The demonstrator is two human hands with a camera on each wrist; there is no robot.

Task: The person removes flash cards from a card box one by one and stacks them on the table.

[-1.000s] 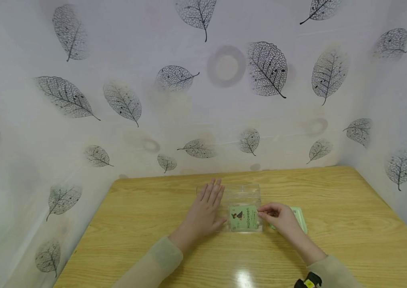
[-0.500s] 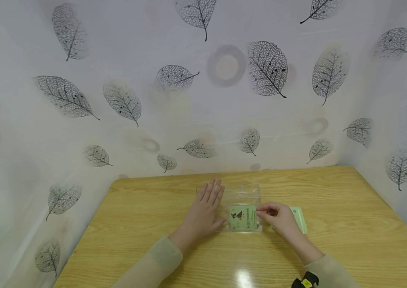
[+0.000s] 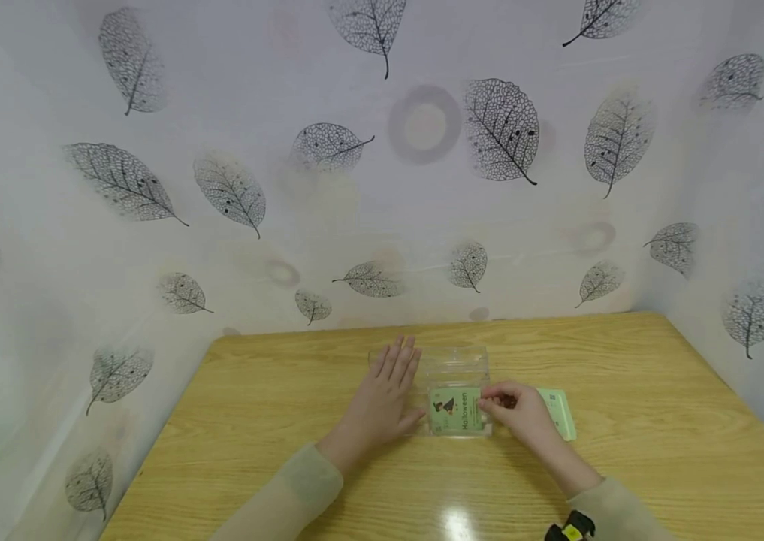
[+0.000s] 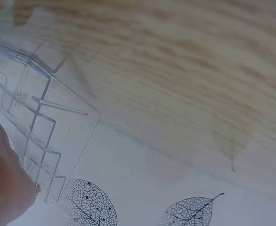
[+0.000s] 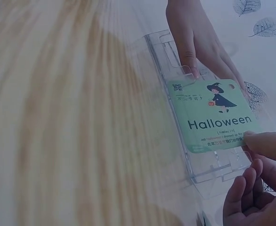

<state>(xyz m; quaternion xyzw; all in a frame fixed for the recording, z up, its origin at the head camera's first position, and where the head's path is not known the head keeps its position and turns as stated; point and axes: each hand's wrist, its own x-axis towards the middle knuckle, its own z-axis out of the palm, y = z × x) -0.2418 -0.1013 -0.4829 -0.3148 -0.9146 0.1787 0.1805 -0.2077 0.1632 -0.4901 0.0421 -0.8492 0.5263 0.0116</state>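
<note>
A clear plastic stepped holder [image 3: 457,358] stands on the table. Across its left part lies my left hand [image 3: 382,402], fingers stretched forward and thumb out to the side. In the left wrist view, the holder's [image 4: 67,127] stepped ribs show beside part of that hand. My right hand [image 3: 526,412] pinches the right edge of a green flash card [image 3: 454,409] printed "Halloween", with a witch figure. Seen from the right wrist, the thumb lies on the face of the card [image 5: 213,115], which sits over the right part of the holder; its other fingers are curled.
Another green card or small stack [image 3: 560,413] lies right of the holder, partly covered by my right hand. The wooden table [image 3: 273,376] runs back to a leaf-patterned curtain [image 3: 354,225]. A dark wrist strap [image 3: 571,526] shows at the right sleeve.
My right hand has shifted slightly to the left, and the pinched flash card with it. The left hand and the holder have stayed in place.
</note>
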